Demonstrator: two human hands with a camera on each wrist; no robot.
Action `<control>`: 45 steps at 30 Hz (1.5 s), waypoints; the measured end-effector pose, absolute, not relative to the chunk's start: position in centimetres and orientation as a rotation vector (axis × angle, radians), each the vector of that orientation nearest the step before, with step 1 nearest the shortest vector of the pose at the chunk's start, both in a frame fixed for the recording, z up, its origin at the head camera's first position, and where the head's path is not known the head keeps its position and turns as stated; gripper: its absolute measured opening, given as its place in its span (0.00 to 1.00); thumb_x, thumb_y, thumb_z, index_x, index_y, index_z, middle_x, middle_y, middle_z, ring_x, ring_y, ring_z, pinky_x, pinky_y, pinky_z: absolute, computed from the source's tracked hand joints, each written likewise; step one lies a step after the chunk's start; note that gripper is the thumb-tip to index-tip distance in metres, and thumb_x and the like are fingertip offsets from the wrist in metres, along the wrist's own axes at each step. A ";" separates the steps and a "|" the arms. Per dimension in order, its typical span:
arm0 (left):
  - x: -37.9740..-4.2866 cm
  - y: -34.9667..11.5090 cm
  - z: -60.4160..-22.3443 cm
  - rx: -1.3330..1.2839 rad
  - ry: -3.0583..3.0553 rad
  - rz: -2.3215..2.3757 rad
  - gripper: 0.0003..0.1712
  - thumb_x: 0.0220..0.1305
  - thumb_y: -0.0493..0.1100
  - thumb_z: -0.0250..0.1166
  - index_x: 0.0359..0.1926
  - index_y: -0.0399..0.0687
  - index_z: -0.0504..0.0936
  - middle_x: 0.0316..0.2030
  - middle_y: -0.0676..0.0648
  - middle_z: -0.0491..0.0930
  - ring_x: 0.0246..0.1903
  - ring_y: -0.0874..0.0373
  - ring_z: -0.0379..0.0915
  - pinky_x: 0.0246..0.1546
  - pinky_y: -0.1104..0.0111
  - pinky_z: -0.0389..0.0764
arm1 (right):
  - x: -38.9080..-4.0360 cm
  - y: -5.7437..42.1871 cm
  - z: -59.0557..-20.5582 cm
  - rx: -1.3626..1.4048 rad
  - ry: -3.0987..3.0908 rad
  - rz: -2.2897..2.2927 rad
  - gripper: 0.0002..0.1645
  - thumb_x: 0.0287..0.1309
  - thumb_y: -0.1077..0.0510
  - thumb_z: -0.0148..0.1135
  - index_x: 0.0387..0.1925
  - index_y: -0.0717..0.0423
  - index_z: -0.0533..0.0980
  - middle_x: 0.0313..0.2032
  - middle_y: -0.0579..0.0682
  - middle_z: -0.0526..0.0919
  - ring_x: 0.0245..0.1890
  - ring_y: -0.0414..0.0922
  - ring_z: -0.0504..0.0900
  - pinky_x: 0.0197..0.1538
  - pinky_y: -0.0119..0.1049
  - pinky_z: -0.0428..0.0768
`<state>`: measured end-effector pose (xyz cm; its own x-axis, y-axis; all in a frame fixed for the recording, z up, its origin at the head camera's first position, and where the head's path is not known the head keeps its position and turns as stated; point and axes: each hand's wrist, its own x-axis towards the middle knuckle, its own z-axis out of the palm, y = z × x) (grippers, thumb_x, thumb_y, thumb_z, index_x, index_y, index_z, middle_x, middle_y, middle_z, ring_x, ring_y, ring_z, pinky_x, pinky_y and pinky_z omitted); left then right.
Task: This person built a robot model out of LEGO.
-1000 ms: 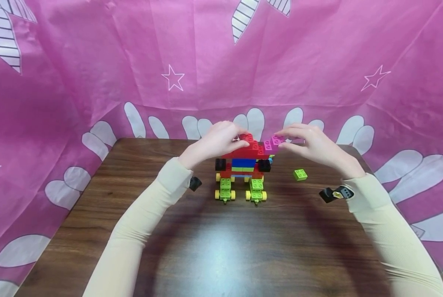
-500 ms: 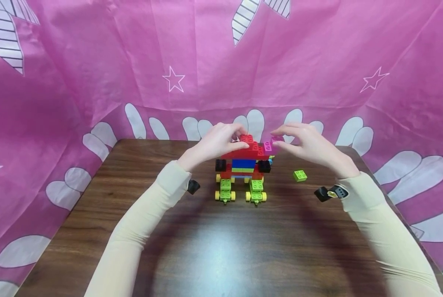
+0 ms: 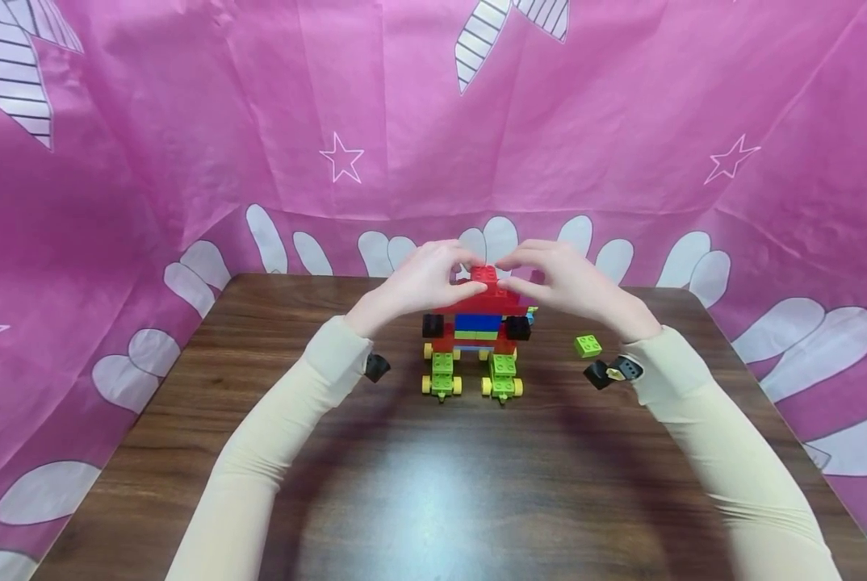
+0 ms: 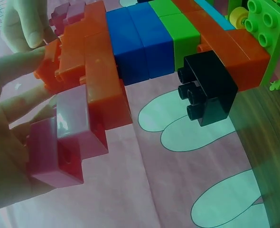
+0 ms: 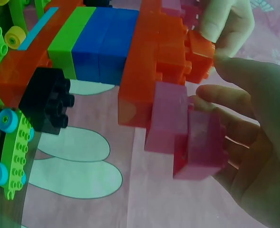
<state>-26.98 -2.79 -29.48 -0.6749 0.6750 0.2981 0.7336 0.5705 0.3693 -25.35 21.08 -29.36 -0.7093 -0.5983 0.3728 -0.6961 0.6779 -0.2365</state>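
Observation:
A toy-brick build stands on the wooden table, with red bricks (image 3: 470, 303) above blue bricks (image 3: 476, 321) and lime green ones. Black bricks (image 5: 45, 99) jut from its sides, and lime wheeled bases (image 3: 502, 375) carry it. Pink bricks (image 4: 73, 118) step outward at both ends of the red layer. My left hand (image 3: 429, 274) pinches the small red top brick (image 5: 201, 54) between thumb and fingers from the left. From the right, my right hand (image 3: 567, 282) has thumb and fingertips at the same brick, pinching it.
One loose lime brick (image 3: 588, 346) lies on the table (image 3: 433, 484) right of the build. Behind the build is a lime base with blue wheels (image 5: 9, 156). A pink patterned cloth (image 3: 419, 113) hangs around the table's back and sides.
My right hand has left the pink bricks at the right end and moved left to the red top brick. My left hand has stayed at the red top.

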 end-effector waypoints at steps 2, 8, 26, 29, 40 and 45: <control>-27.0 -2.9 -29.5 -1.231 -2.665 -0.716 0.19 0.66 0.48 0.65 0.55 0.48 0.84 0.45 0.48 0.86 0.39 0.55 0.79 0.39 0.68 0.82 | -25.5 20.9 -29.5 1.036 -2.633 0.529 0.19 0.58 0.53 0.70 0.50 0.53 0.83 0.43 0.51 0.87 0.30 0.40 0.80 0.37 0.37 0.84; -27.0 -3.3 -29.2 -1.174 -2.732 -0.876 0.21 0.66 0.47 0.66 0.57 0.44 0.83 0.49 0.45 0.87 0.45 0.55 0.85 0.46 0.68 0.85 | -25.5 20.7 -29.4 1.041 -2.646 0.547 0.16 0.59 0.53 0.69 0.49 0.52 0.83 0.43 0.51 0.88 0.29 0.39 0.80 0.35 0.37 0.84; -27.4 -3.6 -29.0 -1.086 -2.824 -1.003 0.17 0.64 0.47 0.68 0.52 0.46 0.85 0.46 0.46 0.88 0.46 0.56 0.85 0.49 0.67 0.84 | -25.9 20.1 -28.9 1.101 -2.688 0.538 0.16 0.59 0.54 0.69 0.48 0.53 0.84 0.45 0.50 0.88 0.40 0.45 0.85 0.39 0.39 0.86; -27.4 -3.6 -29.1 -1.084 -2.818 -1.017 0.18 0.64 0.47 0.68 0.52 0.46 0.85 0.45 0.47 0.88 0.46 0.56 0.85 0.49 0.68 0.84 | -25.9 20.1 -28.9 1.114 -2.678 0.514 0.15 0.59 0.54 0.69 0.47 0.53 0.84 0.43 0.50 0.88 0.39 0.43 0.85 0.39 0.38 0.85; -27.2 -3.4 -29.4 -1.111 -2.775 -1.016 0.17 0.64 0.45 0.68 0.52 0.46 0.85 0.44 0.47 0.88 0.44 0.57 0.85 0.48 0.67 0.84 | -25.9 19.9 -28.7 1.127 -2.687 0.493 0.14 0.59 0.54 0.69 0.46 0.53 0.84 0.41 0.49 0.87 0.36 0.42 0.84 0.41 0.40 0.86; -27.1 -3.5 -29.6 -1.168 -2.725 -0.986 0.17 0.65 0.45 0.68 0.52 0.45 0.85 0.43 0.47 0.88 0.43 0.57 0.85 0.46 0.69 0.85 | -25.8 19.8 -28.8 1.128 -2.677 0.499 0.14 0.58 0.54 0.70 0.45 0.53 0.84 0.39 0.48 0.87 0.33 0.41 0.83 0.39 0.40 0.86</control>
